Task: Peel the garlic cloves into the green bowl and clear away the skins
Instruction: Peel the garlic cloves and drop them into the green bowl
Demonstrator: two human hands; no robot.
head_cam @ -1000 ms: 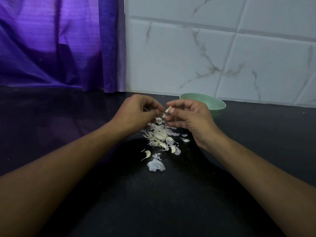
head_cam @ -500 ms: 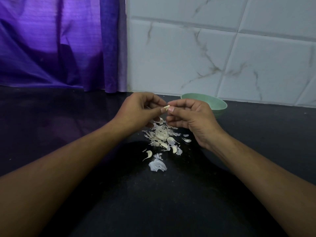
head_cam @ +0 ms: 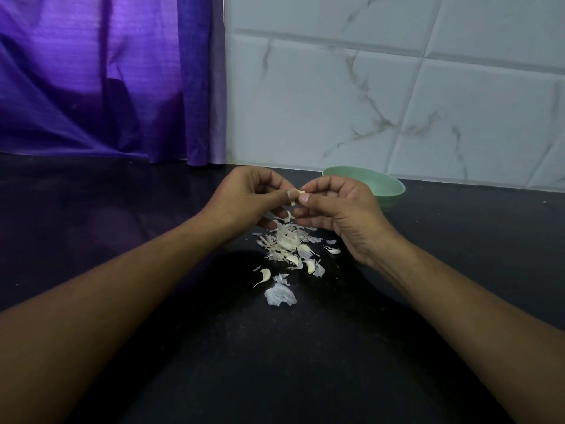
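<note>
Left hand and right hand meet fingertip to fingertip, and we're pinching one garlic clove between them, just above the skins on the table. We judge it light and firm, slippery once bare, with brittle, papery skin. Best hold is by the ends, with a nail under the edge. Its long axis seems to run from hand to hand, though it's mostly hidden. The green bowl sits just beyond our right hand.

The left hand and right hand sit slightly higher above the pile of skins than a second ago. Their thumbs have drawn together over the garlic clove, so less of it shows.
</note>
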